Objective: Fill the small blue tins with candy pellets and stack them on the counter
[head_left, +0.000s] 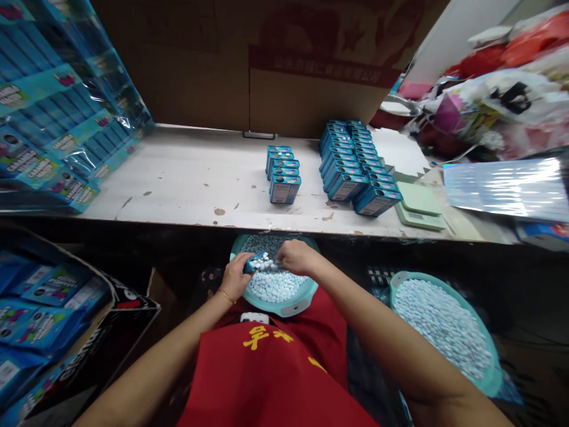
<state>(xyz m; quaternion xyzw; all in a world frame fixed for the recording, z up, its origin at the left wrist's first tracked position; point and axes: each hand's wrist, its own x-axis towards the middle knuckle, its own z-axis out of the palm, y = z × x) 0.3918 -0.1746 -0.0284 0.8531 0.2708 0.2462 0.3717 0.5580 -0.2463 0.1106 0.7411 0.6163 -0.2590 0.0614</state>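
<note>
My left hand point(235, 276) is closed around a small blue tin point(251, 262) heaped with pale blue candies, held over a teal basin point(299, 303) of the same candies on my lap. My right hand point(297, 256) hovers right beside the tin's open top, fingers curled and pinched over the candies. On the table beyond stand a short row of filled blue tins point(283, 174) and two longer rows of blue tins point(355, 166).
A second teal basin point(488, 379) of candies sits at my right. A green scale point(419, 206) rests on the table's right end beside shiny foil sheets point(507, 188). Shrink-wrapped blue packs point(57, 118) stack at left; a cardboard box point(57, 308) of blue cartons lies below.
</note>
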